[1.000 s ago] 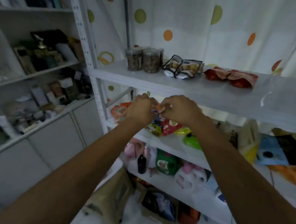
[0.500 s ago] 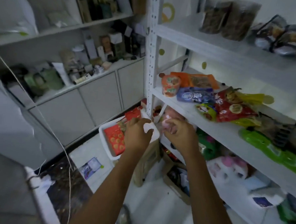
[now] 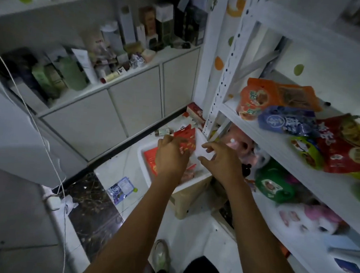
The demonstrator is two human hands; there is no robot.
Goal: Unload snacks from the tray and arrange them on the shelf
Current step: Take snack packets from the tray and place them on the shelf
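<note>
The white metal shelf (image 3: 270,142) stands just right of the white rectangular plastic tray (image 3: 144,168), and its board above the tray already carries colourful snack bags (image 3: 286,120). Over the tray hover the left hand (image 3: 171,157), its grip wide, with spread fingers touching or almost touching the flat red foil snack packets (image 3: 150,163) inside the tray, and the right hand (image 3: 222,162), its grip loosely bent and holding nothing. I think it is best to pinch one packet by its edge, lift it straight out of the tray, and lay it flat beside the bags.
</note>
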